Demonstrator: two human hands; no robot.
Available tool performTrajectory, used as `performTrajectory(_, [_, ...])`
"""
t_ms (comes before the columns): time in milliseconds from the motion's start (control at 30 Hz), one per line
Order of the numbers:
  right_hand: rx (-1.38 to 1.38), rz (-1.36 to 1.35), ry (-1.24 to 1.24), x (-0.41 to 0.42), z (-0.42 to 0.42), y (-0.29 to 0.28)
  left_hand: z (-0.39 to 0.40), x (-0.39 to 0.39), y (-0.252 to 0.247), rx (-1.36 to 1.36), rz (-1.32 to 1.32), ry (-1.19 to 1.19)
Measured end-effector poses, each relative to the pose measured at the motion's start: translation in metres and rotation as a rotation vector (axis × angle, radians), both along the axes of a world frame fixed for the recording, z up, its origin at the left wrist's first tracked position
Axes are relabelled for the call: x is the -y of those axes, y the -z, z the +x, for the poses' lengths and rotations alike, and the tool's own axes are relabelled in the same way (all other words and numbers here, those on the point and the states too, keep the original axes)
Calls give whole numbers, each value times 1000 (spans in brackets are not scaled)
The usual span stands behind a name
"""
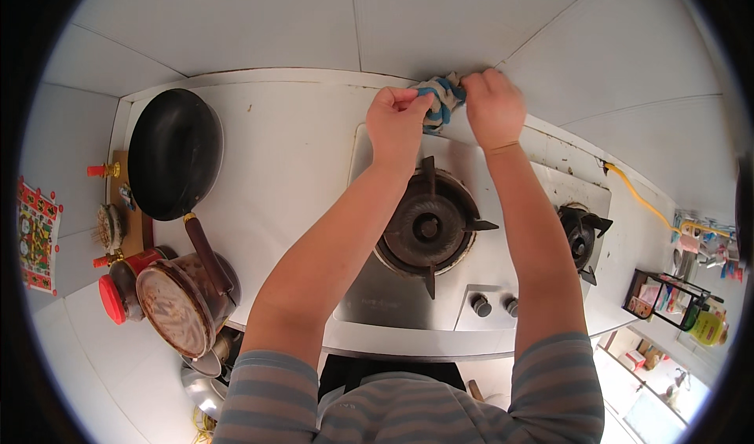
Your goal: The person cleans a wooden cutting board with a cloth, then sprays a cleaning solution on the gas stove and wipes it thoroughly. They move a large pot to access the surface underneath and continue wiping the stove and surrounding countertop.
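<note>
A crumpled striped cloth (443,105) in blue and beige is bunched at the back of the counter, close to the wall. My left hand (399,123) pinches its left side between thumb and fingers. At its right edge, my right hand (495,108) grips the cloth with curled fingers; that hand is slightly blurred. Both arms reach over a stainless steel gas stove (377,302). The large burner (429,226) lies between my forearms, and the small burner (580,241) is beyond my right forearm, partly hidden. Two control knobs (481,306) show at the stove's front.
A black frying pan (174,152) leans at the left, its handle above a lidded pot (177,308). Beside them is a jar with a red lid (112,300). A yellow gas hose (639,194) runs along the right wall towards a black wire rack (660,297).
</note>
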State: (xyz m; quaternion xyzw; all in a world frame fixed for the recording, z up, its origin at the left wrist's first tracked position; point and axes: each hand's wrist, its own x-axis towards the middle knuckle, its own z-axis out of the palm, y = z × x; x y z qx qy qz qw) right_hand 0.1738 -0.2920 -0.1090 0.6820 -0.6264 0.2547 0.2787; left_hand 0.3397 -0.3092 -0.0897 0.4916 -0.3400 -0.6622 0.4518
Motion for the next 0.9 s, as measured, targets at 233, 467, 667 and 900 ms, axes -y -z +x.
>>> performTrajectory(233, [131,-299,88,3,-2,-62,-14,-6,-28,-77,-184,-62])
performTrajectory(467, [151,-98,189,-21,-19,-15,-17,-15,-3,144,-134,58])
performTrajectory(667, [257,-228,113,-17,-21,-40,-28,-19,-7,-32,-177,0])
performTrajectory(900, [219,-197,124,-21,-30,-48,-36,-27,-10,-3,-137,30])
